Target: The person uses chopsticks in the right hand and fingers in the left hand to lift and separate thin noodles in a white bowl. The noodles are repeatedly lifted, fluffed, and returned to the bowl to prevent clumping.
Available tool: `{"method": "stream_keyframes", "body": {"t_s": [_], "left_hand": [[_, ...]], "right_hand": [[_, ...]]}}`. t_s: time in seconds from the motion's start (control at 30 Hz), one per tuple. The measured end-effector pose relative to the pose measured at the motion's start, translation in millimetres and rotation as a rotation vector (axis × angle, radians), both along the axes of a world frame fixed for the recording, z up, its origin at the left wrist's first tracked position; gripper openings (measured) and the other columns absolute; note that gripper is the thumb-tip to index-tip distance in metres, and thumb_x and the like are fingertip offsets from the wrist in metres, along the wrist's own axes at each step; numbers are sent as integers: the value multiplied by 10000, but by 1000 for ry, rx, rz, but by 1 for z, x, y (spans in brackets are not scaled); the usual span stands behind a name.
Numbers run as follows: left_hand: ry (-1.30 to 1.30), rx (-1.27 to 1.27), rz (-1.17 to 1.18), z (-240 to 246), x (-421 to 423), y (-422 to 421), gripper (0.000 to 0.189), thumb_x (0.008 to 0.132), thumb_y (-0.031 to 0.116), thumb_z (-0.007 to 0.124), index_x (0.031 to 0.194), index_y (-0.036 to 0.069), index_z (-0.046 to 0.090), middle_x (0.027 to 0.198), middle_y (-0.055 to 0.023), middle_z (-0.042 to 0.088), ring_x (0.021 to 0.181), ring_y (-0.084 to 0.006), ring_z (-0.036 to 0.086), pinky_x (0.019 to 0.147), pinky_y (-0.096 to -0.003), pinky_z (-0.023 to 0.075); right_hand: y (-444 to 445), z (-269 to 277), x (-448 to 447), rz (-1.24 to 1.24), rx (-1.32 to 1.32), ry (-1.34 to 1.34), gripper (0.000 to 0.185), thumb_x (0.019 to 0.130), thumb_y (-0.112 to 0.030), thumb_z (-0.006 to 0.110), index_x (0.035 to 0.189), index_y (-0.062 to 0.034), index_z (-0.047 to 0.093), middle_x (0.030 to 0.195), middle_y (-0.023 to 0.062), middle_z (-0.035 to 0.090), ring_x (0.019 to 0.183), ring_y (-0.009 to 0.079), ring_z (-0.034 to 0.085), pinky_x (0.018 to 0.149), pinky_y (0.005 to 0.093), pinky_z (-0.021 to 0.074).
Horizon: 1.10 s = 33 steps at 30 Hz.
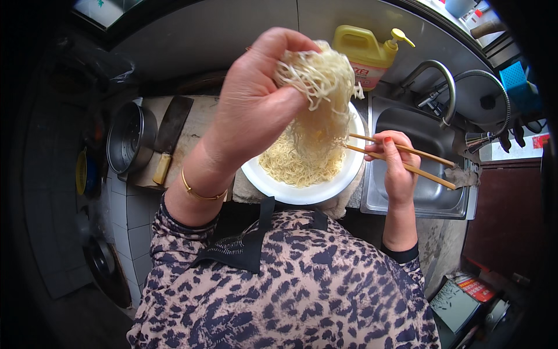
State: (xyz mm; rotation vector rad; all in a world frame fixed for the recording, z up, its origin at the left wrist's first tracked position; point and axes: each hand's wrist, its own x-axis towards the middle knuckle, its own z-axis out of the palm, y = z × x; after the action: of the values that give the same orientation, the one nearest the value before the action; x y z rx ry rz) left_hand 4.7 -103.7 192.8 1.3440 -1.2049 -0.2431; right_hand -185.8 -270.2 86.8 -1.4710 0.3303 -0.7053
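My left hand is raised above a white basin, gripping a thick bunch of thin pale noodles between thumb and fingers. The strands hang down towards more noodles lying in the basin. In my right hand is a pair of wooden chopsticks, held over the near side of the sink. Their tips point left and meet the lower part of the hanging bunch; whether they pinch it I cannot tell. Under the basin lies a beige cloth.
To the right is a steel sink with a curved faucet. A yellow pump jug stands behind the basin. On the left, a cleaver lies on a wooden board beside a metal pot.
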Motion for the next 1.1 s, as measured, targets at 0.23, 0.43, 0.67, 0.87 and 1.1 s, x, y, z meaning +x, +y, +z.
{"method": "stream_keyframes", "body": {"t_s": [0.23, 0.43, 0.67, 0.87, 1.1], "left_hand": [[-148, 448, 58, -33, -9, -16, 376, 838, -38, 506, 1212, 1, 491, 1206, -142, 474, 1077, -259, 581, 873, -317, 528], [-191, 516, 145, -59, 1, -7, 383, 839, 7, 518, 1221, 0, 488, 1197, -185, 536, 1066, -293, 582, 834, -356, 530], [-222, 669, 285, -93, 19, 20, 406, 789, 41, 533, 1186, -41, 510, 1166, -247, 562, 1078, -356, 563, 907, -398, 464], [-211, 869, 267, -129, 42, 23, 467, 763, 19, 511, 1222, -64, 508, 1182, -264, 561, 1131, -373, 533, 977, -399, 420], [-422, 1158, 77, -178, 66, -27, 432, 758, 11, 504, 1185, -46, 533, 1249, -253, 524, 1189, -378, 487, 1014, -399, 396]], "right_hand": [[5, 42, -19, -65, -101, -68, 173, 973, -88, 492, 995, 45, 599, 989, 122, 569, 744, 159, 662, 612, 245, 557], [26, 34, -3, 41, -172, -26, 143, 943, -60, 531, 991, 23, 637, 982, 119, 573, 738, 134, 649, 609, 224, 543], [19, -12, 25, 164, -541, 159, 97, 883, 37, 556, 935, 27, 637, 927, 116, 597, 729, 164, 626, 639, 262, 526], [12, 20, -20, 234, -244, 173, 162, 941, 14, 464, 971, 73, 612, 965, 120, 577, 768, 158, 645, 659, 259, 558], [59, -32, -15, 16, -265, 454, 127, 930, 2, 519, 975, 35, 633, 930, 81, 597, 793, 134, 632, 711, 248, 546]]}}
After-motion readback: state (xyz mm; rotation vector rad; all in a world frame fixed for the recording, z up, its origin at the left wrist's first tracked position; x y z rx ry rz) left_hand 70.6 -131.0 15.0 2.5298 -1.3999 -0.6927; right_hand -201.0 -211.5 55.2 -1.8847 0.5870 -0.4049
